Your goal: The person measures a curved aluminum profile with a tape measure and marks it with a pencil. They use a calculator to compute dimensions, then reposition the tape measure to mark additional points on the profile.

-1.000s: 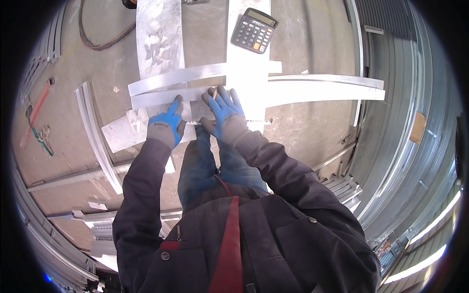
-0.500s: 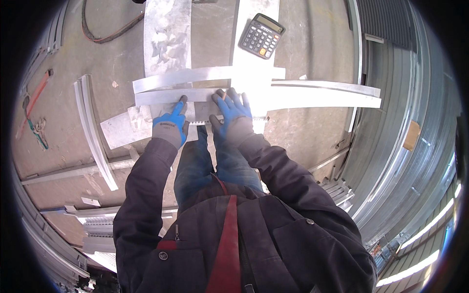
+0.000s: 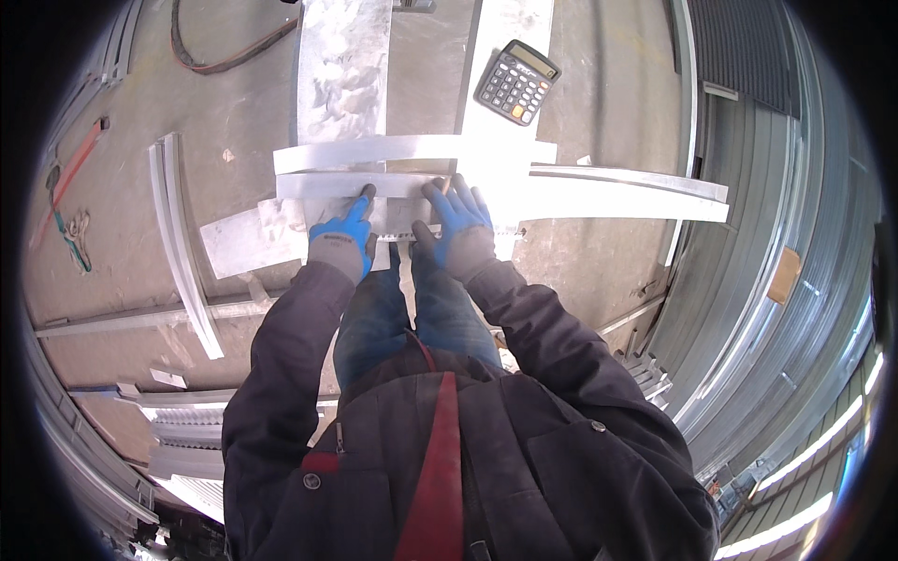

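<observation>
Both hands wear blue and grey work gloves. My left hand (image 3: 342,234) presses flat on a short shiny metal strip (image 3: 323,185) that lies crosswise on the floor, fingers pointing away from me. My right hand (image 3: 456,224) rests beside it with fingers spread on the same strip, next to a longer metal profile (image 3: 636,192) reaching to the right. A second strip (image 3: 393,150) lies just beyond the hands. Neither hand grips anything. My knees in blue jeans (image 3: 412,309) are right below the hands.
A dark calculator (image 3: 516,82) sits on a bright sheet ahead to the right. A wide galvanised sheet (image 3: 342,65) runs away ahead. A curved metal rail (image 3: 178,243) and an orange-handled tool (image 3: 67,187) lie left; a cable (image 3: 224,56) loops far left. Corrugated metal panels (image 3: 776,234) rise on the right.
The view has drifted slightly, so the strips and calculator sit a little higher and further right in the picture. Both hands stay pressed on the strip in nearly the same place.
</observation>
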A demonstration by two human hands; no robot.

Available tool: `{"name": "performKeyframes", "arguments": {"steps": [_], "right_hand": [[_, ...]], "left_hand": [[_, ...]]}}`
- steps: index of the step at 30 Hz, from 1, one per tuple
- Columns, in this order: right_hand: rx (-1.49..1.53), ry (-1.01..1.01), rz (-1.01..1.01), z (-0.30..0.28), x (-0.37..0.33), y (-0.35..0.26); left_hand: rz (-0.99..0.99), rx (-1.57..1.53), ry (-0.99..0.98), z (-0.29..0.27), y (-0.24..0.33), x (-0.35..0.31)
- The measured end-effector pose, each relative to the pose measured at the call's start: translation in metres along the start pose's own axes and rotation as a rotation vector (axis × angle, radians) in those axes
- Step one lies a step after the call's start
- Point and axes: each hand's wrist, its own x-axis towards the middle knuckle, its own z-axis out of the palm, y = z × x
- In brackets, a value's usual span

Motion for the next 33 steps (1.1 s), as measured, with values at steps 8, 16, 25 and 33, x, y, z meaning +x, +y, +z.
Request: {"name": "performKeyframes", "arguments": {"steps": [8, 16, 25, 33], "right_hand": [[-0.163, 0.018, -0.053, -0.005, -0.008, 0.011], [-0.005, 0.019, -0.107, 0.008, 0.007, 0.001], [-0.036, 0.028, -0.057, -0.013, -0.01, 0.039], [-0.067, 0.14, 0.178, -0.035, -0.031, 0.129]], "left_hand": [[-0.016, -0.023, 0.004, 0.003, 0.002, -0.001], [-0.044, 0.037, -0.139, -0.007, 0.003, 0.004], [-0.121, 0.108, -0.189, 0.0, 0.01, 0.011], [-0.153, 0.061, -0.187, -0.011, 0.016, 0.011]]}}
